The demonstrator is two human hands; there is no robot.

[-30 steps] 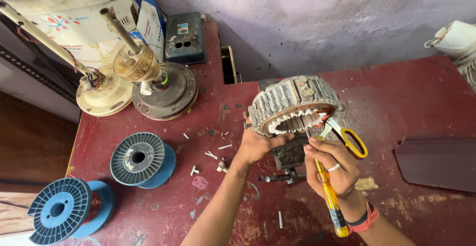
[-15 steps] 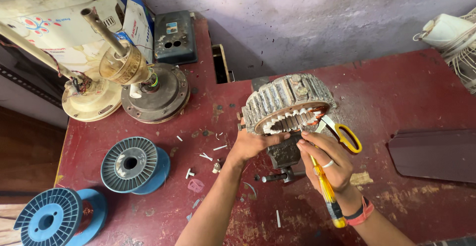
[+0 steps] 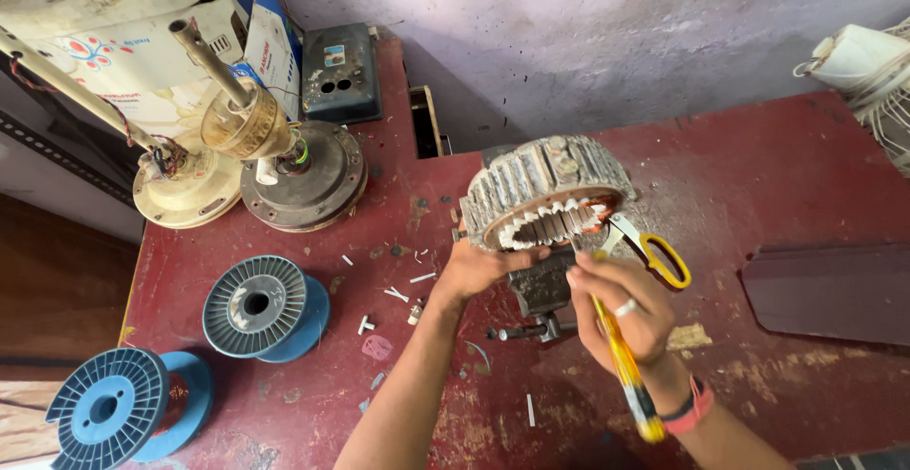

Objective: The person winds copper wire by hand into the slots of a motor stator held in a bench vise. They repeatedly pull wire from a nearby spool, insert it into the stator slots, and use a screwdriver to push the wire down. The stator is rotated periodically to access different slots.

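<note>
Your left hand (image 3: 479, 269) grips the rim of the stator (image 3: 545, 190), fingers wrapped under it. Your right hand (image 3: 626, 309) has its fingers pinching a yellow screwdriver (image 3: 621, 361) beside the vise (image 3: 540, 290) on the red counter (image 3: 758, 176).

The stator (image 3: 548, 190) is dull, rough grey metal with glossy copper windings and white paper slot liners. The screwdriver handle (image 3: 626, 370) is shiny yellow plastic. The workbench (image 3: 777, 176) is scuffed, matt red-painted wood.
</note>
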